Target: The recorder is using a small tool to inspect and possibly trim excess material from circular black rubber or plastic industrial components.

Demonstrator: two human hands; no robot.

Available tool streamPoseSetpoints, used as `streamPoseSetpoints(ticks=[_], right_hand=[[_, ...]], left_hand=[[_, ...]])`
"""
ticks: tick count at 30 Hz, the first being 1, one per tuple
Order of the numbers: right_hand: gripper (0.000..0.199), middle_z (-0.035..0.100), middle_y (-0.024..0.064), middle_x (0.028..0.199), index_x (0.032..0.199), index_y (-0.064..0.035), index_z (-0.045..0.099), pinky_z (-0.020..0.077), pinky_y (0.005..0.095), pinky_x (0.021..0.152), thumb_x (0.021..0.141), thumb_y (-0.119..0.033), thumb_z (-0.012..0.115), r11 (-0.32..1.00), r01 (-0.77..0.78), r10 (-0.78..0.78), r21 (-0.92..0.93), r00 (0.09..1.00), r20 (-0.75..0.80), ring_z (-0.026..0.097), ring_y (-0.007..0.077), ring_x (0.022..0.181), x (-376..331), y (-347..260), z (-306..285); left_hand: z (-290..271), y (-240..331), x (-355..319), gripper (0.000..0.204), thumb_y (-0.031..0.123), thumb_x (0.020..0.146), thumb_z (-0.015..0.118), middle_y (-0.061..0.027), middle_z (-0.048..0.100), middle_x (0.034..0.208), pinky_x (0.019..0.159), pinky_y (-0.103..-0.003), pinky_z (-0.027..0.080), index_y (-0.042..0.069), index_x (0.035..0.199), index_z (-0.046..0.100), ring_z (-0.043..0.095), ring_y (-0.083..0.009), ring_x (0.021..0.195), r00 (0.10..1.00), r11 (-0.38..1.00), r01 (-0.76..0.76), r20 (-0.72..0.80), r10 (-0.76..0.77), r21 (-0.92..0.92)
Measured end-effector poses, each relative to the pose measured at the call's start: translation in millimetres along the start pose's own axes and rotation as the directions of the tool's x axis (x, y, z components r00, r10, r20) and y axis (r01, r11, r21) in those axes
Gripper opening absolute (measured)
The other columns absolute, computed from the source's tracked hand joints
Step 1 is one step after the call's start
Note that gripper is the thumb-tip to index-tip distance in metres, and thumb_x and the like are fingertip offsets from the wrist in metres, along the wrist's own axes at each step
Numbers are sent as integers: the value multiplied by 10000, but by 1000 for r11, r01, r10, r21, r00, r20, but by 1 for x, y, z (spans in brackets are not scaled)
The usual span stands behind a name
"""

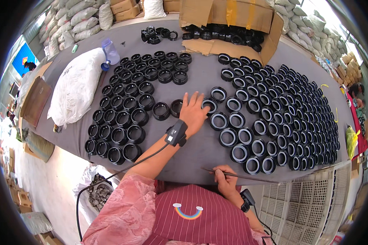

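In the head view, piled sacks (pixel 84 20) rise beyond an open cardboard box (pixel 249 14) on a grey cloth-covered table (pixel 173 161). Nearer than the box, the left hand (pixel 193 112) spreads its fingers between two black rings, its thumb at the right one (pixel 214 109); whether it touches, I cannot tell. Farther from the box, the right hand (pixel 227 180) pinches a thin dark stick (pixel 251 177). Farthest from the box, the striped apron (pixel 221 224) carries a rainbow picture (pixel 187 216).

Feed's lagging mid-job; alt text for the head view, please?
A person's bare left hand reaches among many black rings spread over a grey cloth-covered table, while the right hand grips a thin dark rod. Behind, an open brown cardboard box holds more black parts.
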State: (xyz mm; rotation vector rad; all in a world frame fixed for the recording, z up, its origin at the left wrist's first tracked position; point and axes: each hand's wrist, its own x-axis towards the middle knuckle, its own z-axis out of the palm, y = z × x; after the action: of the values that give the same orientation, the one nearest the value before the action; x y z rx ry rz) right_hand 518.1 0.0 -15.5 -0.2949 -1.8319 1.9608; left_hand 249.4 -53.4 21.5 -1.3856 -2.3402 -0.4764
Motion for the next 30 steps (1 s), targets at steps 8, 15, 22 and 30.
streamPoseSetpoints(ticks=[8,15,22,30], right_hand=[[115,661,54,796,990,-4,643,416,218,540,975,-72,551,990,26,-12,140,995,-99,498,51,574,-2,2,-4],[165,685,129,799,967,0,629,388,235,516,979,-127,526,959,67,-7,274,976,-216,474,84,545,3,0,-3],[107,684,94,838,959,2,647,447,239,625,965,-71,568,983,71,-80,-167,995,-51,559,95,671,11,-15,-1],[91,666,72,863,917,4,640,485,263,716,960,-48,580,896,149,-129,-419,989,74,615,115,773,17,-8,-2]], left_hand=[[-37,10,-46,100,162,830,659,-207,551,1319,1154,-615,232,101,899,699,401,-390,1364,1000,999,7,-2,-7,-50],[-81,36,-128,197,154,789,686,-198,498,1365,1124,-560,333,167,985,705,425,-415,1330,945,961,-148,254,207,-233],[-74,43,-155,284,139,785,742,-152,559,1247,939,-465,461,181,1065,726,535,-348,1161,991,869,-73,61,117,-490],[-59,48,-159,240,69,764,685,-122,606,1125,794,-411,490,132,993,714,603,-306,966,992,828,-79,36,119,-555]])
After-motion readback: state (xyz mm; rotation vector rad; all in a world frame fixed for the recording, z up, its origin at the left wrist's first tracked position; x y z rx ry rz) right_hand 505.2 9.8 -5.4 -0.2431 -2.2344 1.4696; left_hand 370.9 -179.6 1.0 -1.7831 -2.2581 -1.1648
